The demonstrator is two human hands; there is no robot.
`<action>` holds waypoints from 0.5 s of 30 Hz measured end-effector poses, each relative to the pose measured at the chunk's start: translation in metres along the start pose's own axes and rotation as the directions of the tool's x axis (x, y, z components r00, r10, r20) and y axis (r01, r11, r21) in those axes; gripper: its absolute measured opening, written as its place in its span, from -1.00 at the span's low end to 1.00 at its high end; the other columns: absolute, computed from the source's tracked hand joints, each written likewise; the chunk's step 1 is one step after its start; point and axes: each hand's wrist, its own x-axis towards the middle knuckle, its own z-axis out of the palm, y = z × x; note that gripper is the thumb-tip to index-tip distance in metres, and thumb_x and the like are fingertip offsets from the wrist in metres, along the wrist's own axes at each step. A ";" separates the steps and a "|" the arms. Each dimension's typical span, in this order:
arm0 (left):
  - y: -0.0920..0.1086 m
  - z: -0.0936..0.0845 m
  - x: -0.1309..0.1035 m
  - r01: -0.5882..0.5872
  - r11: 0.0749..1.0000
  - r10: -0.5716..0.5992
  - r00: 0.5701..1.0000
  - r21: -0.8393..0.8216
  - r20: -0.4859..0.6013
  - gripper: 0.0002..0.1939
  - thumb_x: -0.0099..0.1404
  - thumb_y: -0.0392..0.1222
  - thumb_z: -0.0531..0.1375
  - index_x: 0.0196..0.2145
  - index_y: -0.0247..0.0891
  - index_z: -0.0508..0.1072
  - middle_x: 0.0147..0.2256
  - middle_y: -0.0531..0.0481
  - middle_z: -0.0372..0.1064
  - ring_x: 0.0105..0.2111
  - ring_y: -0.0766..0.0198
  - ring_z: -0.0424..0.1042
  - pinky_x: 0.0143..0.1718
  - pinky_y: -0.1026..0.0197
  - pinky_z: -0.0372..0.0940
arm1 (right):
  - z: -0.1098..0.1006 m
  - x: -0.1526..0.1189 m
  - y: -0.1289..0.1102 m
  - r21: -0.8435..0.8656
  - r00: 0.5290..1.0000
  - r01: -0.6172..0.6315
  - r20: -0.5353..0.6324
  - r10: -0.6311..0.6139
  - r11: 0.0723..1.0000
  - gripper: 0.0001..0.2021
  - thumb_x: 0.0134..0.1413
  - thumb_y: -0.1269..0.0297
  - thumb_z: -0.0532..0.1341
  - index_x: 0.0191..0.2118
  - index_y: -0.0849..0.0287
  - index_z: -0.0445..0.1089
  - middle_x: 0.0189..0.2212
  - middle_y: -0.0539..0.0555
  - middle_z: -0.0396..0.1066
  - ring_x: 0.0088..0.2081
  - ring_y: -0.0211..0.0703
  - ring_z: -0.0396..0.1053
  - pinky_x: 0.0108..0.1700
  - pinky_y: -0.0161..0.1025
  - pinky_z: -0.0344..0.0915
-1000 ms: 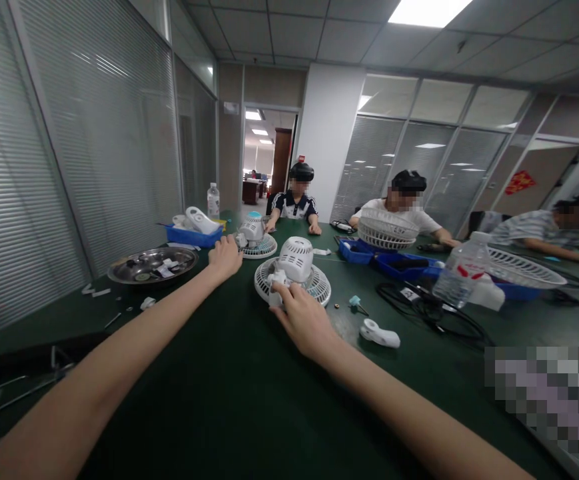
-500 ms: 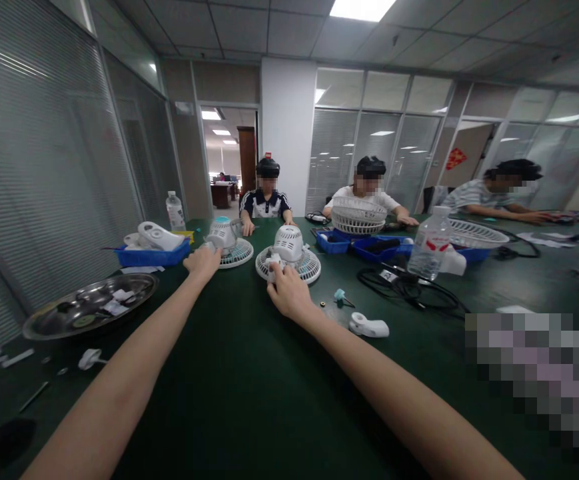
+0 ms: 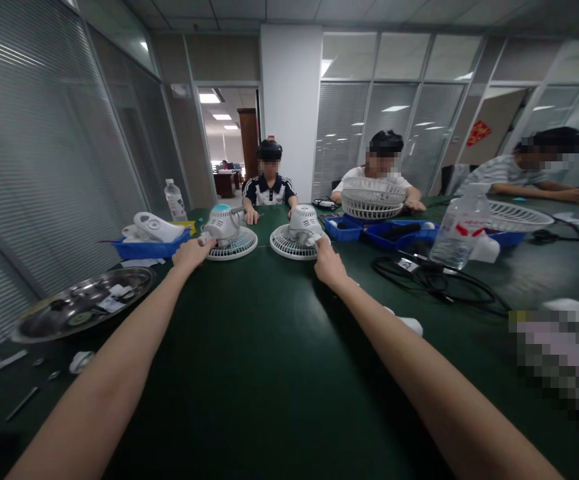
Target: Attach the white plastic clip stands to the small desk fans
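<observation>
Two white fan heads lie face down on the green table, each with a motor housing standing up from its round grille. At the left fan head (image 3: 222,225), the fingers of my left hand (image 3: 189,257) are closed on a small white joint at the housing's near left side. My right hand (image 3: 331,263) pinches a similar white joint at the near right side of the right fan head (image 3: 303,223). Both grilles rest on the table, a short gap apart. A white curved part (image 3: 410,326) lies partly hidden behind my right forearm.
At left are a metal tray (image 3: 24,328) with small parts and a blue bin (image 3: 152,249) of white parts. Black cables (image 3: 434,283) and a water bottle (image 3: 459,230) stand right. Across the table sit several people; stacked white baskets or grilles (image 3: 373,198) are near one.
The right fan head has moved right and turned, its joint swinging from near left to near right with my right hand. My left hand stays at the left fan head. The view has shifted.
</observation>
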 end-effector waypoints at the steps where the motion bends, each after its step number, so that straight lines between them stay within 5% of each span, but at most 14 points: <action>1: 0.000 0.002 0.001 -0.009 1.000 0.009 0.999 -0.019 0.035 -0.29 0.19 0.34 -0.11 -0.14 -0.37 0.41 -0.31 -0.29 0.49 -0.28 -0.04 0.49 -0.28 0.07 0.33 | 0.001 0.004 0.006 -0.018 1.000 -0.005 -0.012 0.005 1.000 -0.51 0.07 0.56 -0.02 0.15 0.26 -0.04 -0.04 0.31 0.27 -0.02 0.06 0.30 -0.02 -0.08 0.13; 4: 0.008 0.010 0.001 -0.038 0.997 0.046 0.990 -0.062 0.135 -0.34 0.22 0.30 -0.13 -0.18 -0.34 0.42 -0.35 -0.18 0.50 -0.47 0.14 0.50 -0.41 0.20 0.34 | 0.004 0.013 0.017 -0.080 0.998 -0.014 -0.054 0.009 0.997 -0.53 0.11 0.54 -0.02 0.16 0.27 -0.04 -0.01 0.33 0.25 0.00 0.07 0.29 0.03 -0.03 0.09; 8: 0.025 0.014 -0.002 -0.077 0.996 0.083 0.976 -0.034 0.202 -0.38 0.19 0.28 -0.09 -0.36 -0.33 0.47 -0.40 -0.17 0.50 -0.48 0.14 0.49 -0.41 0.21 0.34 | 0.011 0.018 0.021 -0.156 0.996 -0.005 -0.088 -0.009 0.988 -0.55 0.13 0.57 -0.05 0.15 0.25 0.00 0.05 0.34 0.20 -0.05 0.02 0.34 0.03 -0.04 0.08; 15: 0.041 -0.001 -0.037 -0.146 0.987 0.134 0.979 0.074 0.153 -0.41 0.22 0.18 -0.14 -0.46 -0.31 0.48 -0.41 -0.20 0.50 -0.34 0.04 0.49 -0.26 0.14 0.32 | 0.020 0.033 0.008 -0.220 0.993 0.043 -0.099 -0.066 0.975 -0.55 0.16 0.55 -0.05 0.18 0.26 0.01 0.23 0.47 -0.04 -0.06 0.06 0.37 -0.04 -0.07 0.15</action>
